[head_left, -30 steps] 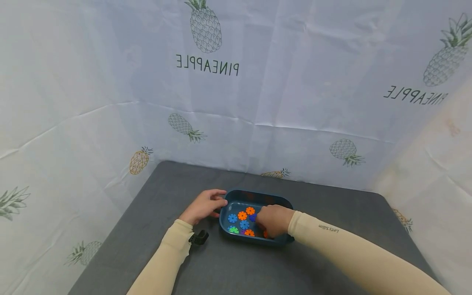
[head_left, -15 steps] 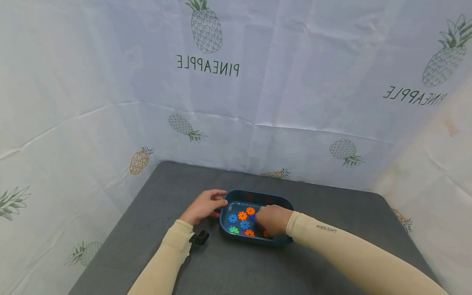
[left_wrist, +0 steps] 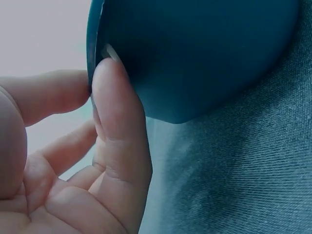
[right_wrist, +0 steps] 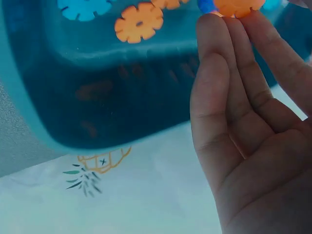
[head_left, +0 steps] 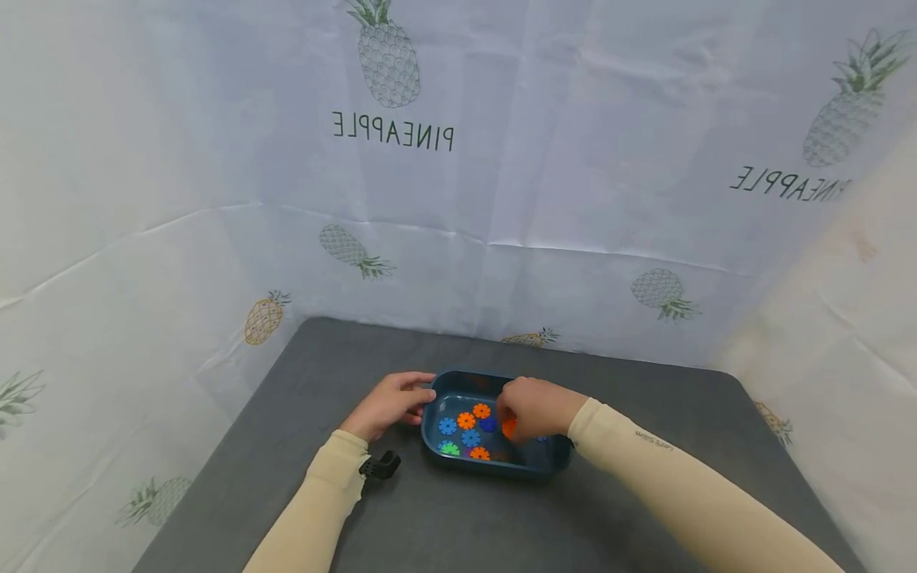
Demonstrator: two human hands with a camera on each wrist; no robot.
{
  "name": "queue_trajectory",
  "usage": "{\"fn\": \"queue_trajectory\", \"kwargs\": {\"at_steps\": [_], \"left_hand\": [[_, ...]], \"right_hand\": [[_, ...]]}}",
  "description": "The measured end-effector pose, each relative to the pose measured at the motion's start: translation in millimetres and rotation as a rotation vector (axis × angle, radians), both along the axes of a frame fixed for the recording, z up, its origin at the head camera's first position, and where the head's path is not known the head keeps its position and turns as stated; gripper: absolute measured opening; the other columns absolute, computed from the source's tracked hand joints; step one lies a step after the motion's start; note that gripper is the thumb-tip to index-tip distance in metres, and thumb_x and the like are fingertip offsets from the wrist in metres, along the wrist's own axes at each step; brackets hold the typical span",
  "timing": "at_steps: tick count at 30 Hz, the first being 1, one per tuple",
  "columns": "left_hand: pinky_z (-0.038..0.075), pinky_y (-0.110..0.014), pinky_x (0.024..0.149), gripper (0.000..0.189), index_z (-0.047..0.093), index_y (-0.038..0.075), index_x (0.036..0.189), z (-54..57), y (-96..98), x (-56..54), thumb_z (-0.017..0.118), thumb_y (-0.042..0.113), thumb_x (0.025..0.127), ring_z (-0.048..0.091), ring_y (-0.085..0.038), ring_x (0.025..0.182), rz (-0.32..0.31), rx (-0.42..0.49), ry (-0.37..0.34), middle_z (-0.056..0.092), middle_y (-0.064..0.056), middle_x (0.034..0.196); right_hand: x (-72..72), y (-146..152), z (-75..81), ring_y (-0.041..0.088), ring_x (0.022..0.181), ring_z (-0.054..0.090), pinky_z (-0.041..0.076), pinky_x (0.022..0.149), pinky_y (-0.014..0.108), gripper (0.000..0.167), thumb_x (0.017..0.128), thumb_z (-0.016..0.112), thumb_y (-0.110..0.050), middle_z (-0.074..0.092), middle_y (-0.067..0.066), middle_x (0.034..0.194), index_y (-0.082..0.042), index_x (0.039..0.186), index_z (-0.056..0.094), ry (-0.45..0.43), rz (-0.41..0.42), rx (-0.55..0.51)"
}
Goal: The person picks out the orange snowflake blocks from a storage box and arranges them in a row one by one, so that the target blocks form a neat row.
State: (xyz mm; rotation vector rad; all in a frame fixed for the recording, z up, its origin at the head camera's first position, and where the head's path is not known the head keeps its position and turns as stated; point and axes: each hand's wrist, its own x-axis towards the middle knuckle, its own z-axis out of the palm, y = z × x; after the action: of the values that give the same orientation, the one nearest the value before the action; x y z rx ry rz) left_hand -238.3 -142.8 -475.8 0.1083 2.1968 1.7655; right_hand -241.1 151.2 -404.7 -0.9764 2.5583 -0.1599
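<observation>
Your tray (head_left: 487, 468) sits at the lower centre of the head frame, its long axis running left to right and dipping slightly toward the right. Your left hand (head_left: 388, 404) is at its left end, where the left wrist view shows thumb and finger pinching the rim. Your right hand (head_left: 537, 406) reaches in over the right half, gripping an orange disc (right_wrist: 239, 7) between its fingertips; you cannot tell whether that disc touches the floor of the tray. The relation that matters is along that long axis: the dark blue disc (head_left: 489, 424) lies just left of your right fingers, and beyond it, toward the tray's left end, lie the light blue discs (head_left: 470, 438), with the green disc (head_left: 449, 448) at the lower left. Your right hand is nearest the dark blue disc; your left is closer to the green one, with the tray's wall between.
</observation>
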Motion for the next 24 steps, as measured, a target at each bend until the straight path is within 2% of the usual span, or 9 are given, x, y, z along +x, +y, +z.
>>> {"fn": "queue_trajectory", "kwargs": {"at_steps": [3,6,11,16,20,24], "left_hand": [[0.065,-0.030,0.075,0.048,0.065,0.010,0.149,-3.8,-0.8,-3.2,0.074,0.024,0.104,0.065,-0.019,0.081,-0.004,0.017,-0.018,0.071,-0.013,0.112],[0.065,-0.030,0.075,0.050,0.065,0.010,0.150,-7.0,-1.6,-4.6,0.074,0.027,0.104,0.065,-0.019,0.082,-0.008,0.025,-0.016,0.070,-0.013,0.112],[0.064,-0.030,0.076,0.052,0.062,0.010,0.152,-13.8,-7.3,0.2,0.074,0.028,0.104,0.066,-0.020,0.085,-0.031,0.044,-0.043,0.071,-0.015,0.118],[0.063,-0.030,0.078,0.059,0.058,0.009,0.156,-18.5,-16.6,1.7,0.075,0.030,0.104,0.065,-0.019,0.086,-0.028,0.075,-0.069,0.071,-0.013,0.116],[0.062,-0.030,0.079,0.063,0.055,0.010,0.158,-18.5,-22.1,-2.7,0.076,0.032,0.103,0.064,-0.019,0.087,-0.011,0.094,-0.068,0.069,-0.012,0.116],[0.062,-0.030,0.082,0.067,0.051,0.010,0.161,-19.0,-25.8,-7.1,0.075,0.035,0.103,0.064,-0.019,0.089,-0.023,0.129,-0.071,0.068,-0.013,0.125]], "right_hand": [[-1.7,8.0,4.4,0.008,0.088,0.063,0.061,0.083,0.031,0.016,0.091,0.088,-0.019,0.072,-0.011,0.097,-0.016,0.105,0.082,-0.014,-0.046,-0.048],[-1.0,15.8,7.4,0.011,0.092,0.066,0.062,0.087,0.036,0.020,0.092,0.086,-0.018,0.075,-0.008,0.100,-0.013,0.112,0.081,-0.033,-0.095,-0.109],[4.0,31.0,1.2,0.012,0.094,0.067,0.062,0.087,0.034,0.021,0.094,0.083,-0.012,0.075,-0.004,0.108,-0.013,0.115,0.081,-0.037,-0.142,-0.213],[7.4,49.8,-9.3,0.011,0.096,0.068,0.061,0.085,0.028,0.024,0.096,0.082,-0.011,0.074,-0.001,0.118,-0.013,0.120,0.081,-0.032,-0.176,-0.350],[8.9,65.4,-10.4,0.011,0.098,0.070,0.062,0.086,0.028,0.026,0.097,0.082,-0.012,0.073,-0.003,0.119,-0.016,0.123,0.080,-0.025,-0.258,-0.457],[12.7,80.4,-11.6,0.012,0.101,0.069,0.062,0.088,0.029,0.029,0.098,0.082,-0.017,0.074,-0.004,0.120,-0.019,0.126,0.079,-0.015,-0.347,-0.560]]}}
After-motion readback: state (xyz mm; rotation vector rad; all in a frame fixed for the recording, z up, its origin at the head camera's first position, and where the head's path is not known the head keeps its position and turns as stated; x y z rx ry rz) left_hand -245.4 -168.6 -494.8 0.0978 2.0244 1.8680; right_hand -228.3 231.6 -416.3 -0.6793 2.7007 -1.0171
